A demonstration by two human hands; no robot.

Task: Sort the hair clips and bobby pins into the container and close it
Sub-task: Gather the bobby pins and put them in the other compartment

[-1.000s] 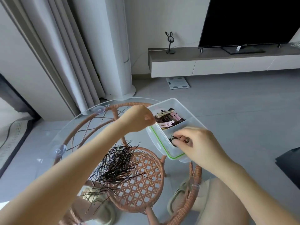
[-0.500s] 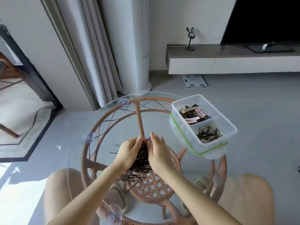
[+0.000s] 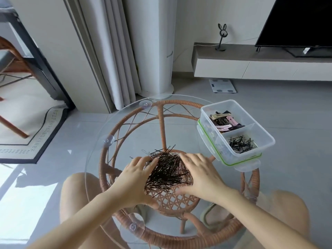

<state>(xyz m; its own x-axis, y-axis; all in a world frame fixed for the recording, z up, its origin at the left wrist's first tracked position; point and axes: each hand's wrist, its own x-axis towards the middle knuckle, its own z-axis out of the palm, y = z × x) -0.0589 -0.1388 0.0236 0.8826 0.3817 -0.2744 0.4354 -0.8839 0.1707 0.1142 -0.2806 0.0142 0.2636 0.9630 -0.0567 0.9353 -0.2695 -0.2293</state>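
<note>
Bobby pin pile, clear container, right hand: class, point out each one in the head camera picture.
Bobby pin pile point(image 3: 168, 172), head view, on the dark middle of the heap.
Clear container point(image 3: 267, 141), head view, on its right rim.
Right hand point(image 3: 201, 174), head view, on the back of the hand.

Left hand point(image 3: 133, 178), right hand point(image 3: 201, 174): palms down, fingers spread.

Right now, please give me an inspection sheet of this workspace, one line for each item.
Surface: round glass table top on a rattan frame.
Job's things: bobby pin pile on the glass; container open, hair clips in far compartment, some pins in near one; lid lies under it.
Clutter: nothing seen.
Hands: left hand and right hand cupped around the pile.
Cables: white cable on the TV bench.
Surroundings: curtain, TV, floor scale.
</note>
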